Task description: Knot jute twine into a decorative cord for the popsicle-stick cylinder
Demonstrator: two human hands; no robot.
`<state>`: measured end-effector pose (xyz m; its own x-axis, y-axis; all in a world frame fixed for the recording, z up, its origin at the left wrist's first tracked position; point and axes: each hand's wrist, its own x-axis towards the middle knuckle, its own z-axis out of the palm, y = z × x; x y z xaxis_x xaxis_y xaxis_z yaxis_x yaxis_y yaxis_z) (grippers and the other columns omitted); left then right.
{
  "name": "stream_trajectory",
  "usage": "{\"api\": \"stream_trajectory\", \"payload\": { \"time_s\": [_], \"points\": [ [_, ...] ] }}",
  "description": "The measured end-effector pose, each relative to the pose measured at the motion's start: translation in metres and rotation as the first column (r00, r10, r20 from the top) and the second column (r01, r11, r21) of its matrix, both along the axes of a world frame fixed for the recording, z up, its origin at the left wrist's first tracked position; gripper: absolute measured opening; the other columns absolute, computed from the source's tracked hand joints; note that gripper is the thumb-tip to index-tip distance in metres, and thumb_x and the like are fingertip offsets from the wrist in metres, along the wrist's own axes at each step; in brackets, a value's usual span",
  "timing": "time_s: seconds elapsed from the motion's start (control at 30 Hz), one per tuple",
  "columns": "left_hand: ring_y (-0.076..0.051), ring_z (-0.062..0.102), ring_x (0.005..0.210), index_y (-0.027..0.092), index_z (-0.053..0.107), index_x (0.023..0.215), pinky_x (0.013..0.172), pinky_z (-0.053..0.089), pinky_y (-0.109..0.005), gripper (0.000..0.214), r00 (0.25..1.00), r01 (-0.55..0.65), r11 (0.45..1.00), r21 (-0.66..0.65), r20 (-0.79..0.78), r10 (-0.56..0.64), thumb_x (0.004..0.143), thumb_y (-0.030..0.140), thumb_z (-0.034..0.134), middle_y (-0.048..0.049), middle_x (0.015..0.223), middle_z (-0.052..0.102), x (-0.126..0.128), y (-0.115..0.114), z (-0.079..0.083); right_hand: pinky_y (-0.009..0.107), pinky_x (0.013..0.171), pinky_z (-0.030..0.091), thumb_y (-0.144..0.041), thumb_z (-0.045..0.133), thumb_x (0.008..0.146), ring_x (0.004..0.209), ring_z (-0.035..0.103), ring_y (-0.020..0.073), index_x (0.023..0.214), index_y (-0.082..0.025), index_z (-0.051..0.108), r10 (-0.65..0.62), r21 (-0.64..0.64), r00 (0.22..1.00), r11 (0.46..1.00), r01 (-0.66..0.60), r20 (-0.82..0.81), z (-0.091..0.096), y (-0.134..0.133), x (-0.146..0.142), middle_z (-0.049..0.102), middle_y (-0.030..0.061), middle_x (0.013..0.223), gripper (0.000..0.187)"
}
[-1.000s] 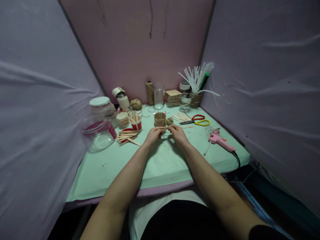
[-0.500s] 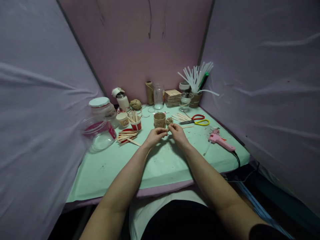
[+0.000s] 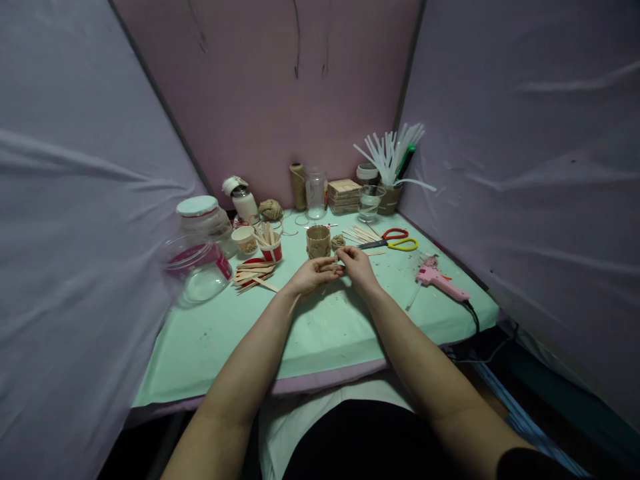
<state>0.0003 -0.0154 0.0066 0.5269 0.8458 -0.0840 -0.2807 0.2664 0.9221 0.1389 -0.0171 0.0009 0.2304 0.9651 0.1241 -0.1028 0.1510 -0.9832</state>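
My left hand (image 3: 311, 277) is turned palm up near the table's middle, its fingers closed around a small bit of beige twine (image 3: 336, 259). Meeting it from the other side, my right hand (image 3: 358, 268) pinches the same twine between thumb and fingertips. The twine is thin and partly hidden by the fingers. Just beyond my hands stands a small brown twine-covered cup (image 3: 319, 241), upright. A little ball of twine (image 3: 338, 241) lies beside the cup, close to my right fingertips.
Scissors (image 3: 393, 240) and a pink glue gun (image 3: 443, 281) lie to the right. Wooden sticks (image 3: 254, 273), a red paper cup (image 3: 273, 252) and a clear plastic jar (image 3: 200, 273) are at left. A twine spool (image 3: 297, 187), glass jar (image 3: 315, 195) and wooden squares (image 3: 344, 197) line the back.
My left hand has rolled palm upward, its fingers now reaching under the twine. My right hand stays almost in place, still pinching. The view has shifted slightly.
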Motion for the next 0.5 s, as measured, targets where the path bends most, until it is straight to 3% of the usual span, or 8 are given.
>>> {"api": "stream_trajectory", "payload": {
  "time_s": [0.17, 0.3, 0.4, 0.5],
  "points": [
    [-0.016, 0.066, 0.081, 0.010, 0.061, 0.109, 0.084, 0.047, -0.032, 0.052, 0.997, -0.061, 0.998, 0.022, -0.050, 0.062, 0.059, 0.005, 0.075, -0.0090, 0.085, 0.070, 0.000, 0.002, -0.003, 0.024, 0.061, 0.040, -0.037, 0.060, 0.067, 0.068, 0.051, 0.0124, 0.074, -0.017, 0.059, -0.051, -0.020, 0.994, 0.998, 0.053, 0.098, 0.001, -0.001, -0.001, 0.058, -0.0003, 0.072, 0.022],
    [-0.014, 0.066, 0.072, 0.010, 0.061, 0.105, 0.074, 0.050, -0.028, 0.049, 0.989, -0.086, 0.993, 0.079, -0.112, 0.094, 0.057, 0.004, 0.071, -0.0056, 0.077, 0.070, 0.003, 0.003, -0.006, 0.025, 0.058, 0.038, -0.042, 0.061, 0.067, 0.060, 0.049, 0.0128, 0.064, -0.016, 0.059, 0.067, -0.107, 0.969, 0.993, -0.043, 0.238, -0.002, -0.002, -0.001, 0.056, -0.0008, 0.061, 0.026],
    [-0.012, 0.063, 0.060, 0.010, 0.059, 0.099, 0.062, 0.049, -0.024, 0.041, 0.968, -0.107, 0.987, 0.122, -0.214, 0.131, 0.060, 0.008, 0.071, -0.0024, 0.064, 0.067, 0.004, 0.004, -0.010, 0.025, 0.055, 0.037, -0.043, 0.062, 0.066, 0.057, 0.048, 0.0125, 0.063, -0.017, 0.059, 0.106, -0.110, 0.972, 0.990, -0.084, 0.208, -0.005, -0.002, 0.000, 0.055, -0.0013, 0.058, 0.026],
    [-0.012, 0.060, 0.051, 0.009, 0.059, 0.083, 0.052, 0.045, -0.022, 0.023, 0.931, -0.093, 0.987, 0.129, -0.342, 0.132, 0.065, 0.015, 0.071, -0.0033, 0.056, 0.064, 0.006, 0.004, -0.012, 0.024, 0.055, 0.035, -0.041, 0.066, 0.062, 0.058, 0.046, 0.0114, 0.061, -0.018, 0.059, 0.058, -0.072, 0.994, 0.996, -0.051, 0.096, -0.006, 0.000, 0.001, 0.054, -0.0020, 0.059, 0.025]
  ]
}}
